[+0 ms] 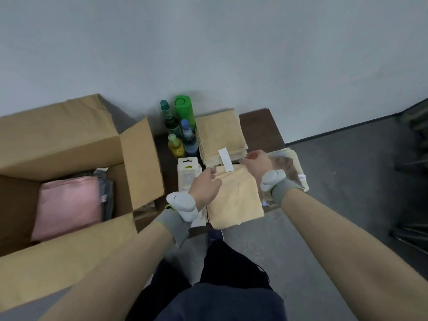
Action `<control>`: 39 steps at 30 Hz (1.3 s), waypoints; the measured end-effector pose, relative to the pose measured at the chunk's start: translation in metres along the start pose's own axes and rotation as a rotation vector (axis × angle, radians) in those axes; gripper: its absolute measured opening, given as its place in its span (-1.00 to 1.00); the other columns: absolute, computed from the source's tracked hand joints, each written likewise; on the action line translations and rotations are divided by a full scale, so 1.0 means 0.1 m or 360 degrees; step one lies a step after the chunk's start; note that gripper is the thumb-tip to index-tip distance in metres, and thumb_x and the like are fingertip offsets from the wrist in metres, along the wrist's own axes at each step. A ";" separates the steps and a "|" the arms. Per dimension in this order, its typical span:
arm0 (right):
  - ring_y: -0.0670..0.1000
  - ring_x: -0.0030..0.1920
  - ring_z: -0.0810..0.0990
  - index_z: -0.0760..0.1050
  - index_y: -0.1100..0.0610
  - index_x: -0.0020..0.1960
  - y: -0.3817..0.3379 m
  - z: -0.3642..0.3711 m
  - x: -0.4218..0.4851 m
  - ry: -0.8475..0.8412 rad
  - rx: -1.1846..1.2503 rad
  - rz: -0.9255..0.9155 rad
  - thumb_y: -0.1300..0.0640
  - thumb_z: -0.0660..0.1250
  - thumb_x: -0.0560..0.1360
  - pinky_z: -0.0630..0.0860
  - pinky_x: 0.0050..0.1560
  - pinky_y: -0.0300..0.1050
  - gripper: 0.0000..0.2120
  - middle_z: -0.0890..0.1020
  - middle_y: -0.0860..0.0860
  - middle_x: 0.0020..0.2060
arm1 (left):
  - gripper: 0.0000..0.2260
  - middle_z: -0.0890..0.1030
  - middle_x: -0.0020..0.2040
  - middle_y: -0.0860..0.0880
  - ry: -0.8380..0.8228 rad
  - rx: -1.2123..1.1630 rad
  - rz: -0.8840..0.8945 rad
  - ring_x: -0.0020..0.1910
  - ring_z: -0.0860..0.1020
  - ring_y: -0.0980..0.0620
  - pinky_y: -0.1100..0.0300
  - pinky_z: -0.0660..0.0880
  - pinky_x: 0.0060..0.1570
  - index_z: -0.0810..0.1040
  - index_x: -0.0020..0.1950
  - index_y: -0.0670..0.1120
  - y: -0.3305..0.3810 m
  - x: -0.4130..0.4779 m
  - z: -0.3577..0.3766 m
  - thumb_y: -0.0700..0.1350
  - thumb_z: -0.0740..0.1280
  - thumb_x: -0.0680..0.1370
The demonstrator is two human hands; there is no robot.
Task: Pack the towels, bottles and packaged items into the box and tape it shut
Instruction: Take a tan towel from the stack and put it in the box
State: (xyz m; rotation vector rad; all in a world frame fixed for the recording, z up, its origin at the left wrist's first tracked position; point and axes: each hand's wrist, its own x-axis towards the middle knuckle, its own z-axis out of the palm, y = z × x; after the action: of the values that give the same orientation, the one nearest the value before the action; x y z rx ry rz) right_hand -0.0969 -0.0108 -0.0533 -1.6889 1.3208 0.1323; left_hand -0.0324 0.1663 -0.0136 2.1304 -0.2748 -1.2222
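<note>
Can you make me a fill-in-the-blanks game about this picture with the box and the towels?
1. The folded towel already lying in the cardboard box is ____.
2. The bottle with the blue cap stands on the ____ side of the yellow towel stack.
3. The left hand and right hand are both at a folded towel coloured ____.
4. The flaps of the box are ____.

Missing words: pink; left; yellow; open

Box (69,158) top open, flaps out. Bottles (179,133) crowd counter (261,126) back; right-rear corner clear.
</note>
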 end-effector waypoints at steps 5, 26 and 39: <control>0.18 0.29 0.58 0.40 0.22 0.39 -0.30 0.03 0.31 0.0005 0.0003 0.0043 -0.02 0.53 0.49 0.49 0.35 0.11 -0.40 0.59 0.16 0.29 | -0.57 0.48 0.42 -0.06 0.0025 -0.0066 -0.0133 0.35 0.45 -0.06 0.15 0.35 0.19 0.37 0.51 -0.04 -0.04 0.14 -0.01 -0.09 0.25 0.63; 0.16 0.13 0.67 0.52 0.24 0.38 -0.61 0.30 0.95 -0.0400 0.0093 0.0287 -0.28 0.64 0.22 0.56 0.33 0.09 -0.09 0.67 0.09 0.16 | -0.66 0.51 0.28 0.06 0.0243 -0.0369 -0.0212 0.18 0.44 0.08 0.32 0.32 -0.08 0.45 0.41 0.04 -0.30 0.11 -0.12 -0.03 0.24 0.63; 0.17 0.04 0.71 0.52 0.23 0.29 -0.60 0.36 0.98 -0.0340 0.0297 0.0353 -0.10 0.71 0.12 0.66 0.18 0.18 -0.14 0.69 0.12 0.07 | -0.69 0.52 0.31 0.02 0.0190 -0.0398 -0.0192 0.20 0.46 0.01 0.20 0.36 0.01 0.49 0.37 0.01 -0.31 -0.01 -0.10 -0.07 0.21 0.63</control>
State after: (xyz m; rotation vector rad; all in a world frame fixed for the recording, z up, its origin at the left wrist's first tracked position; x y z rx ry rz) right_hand 0.0068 -0.0560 -0.0947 -1.3310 1.3124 0.3011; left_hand -0.0295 0.1947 -0.0288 2.0142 0.0578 -1.1262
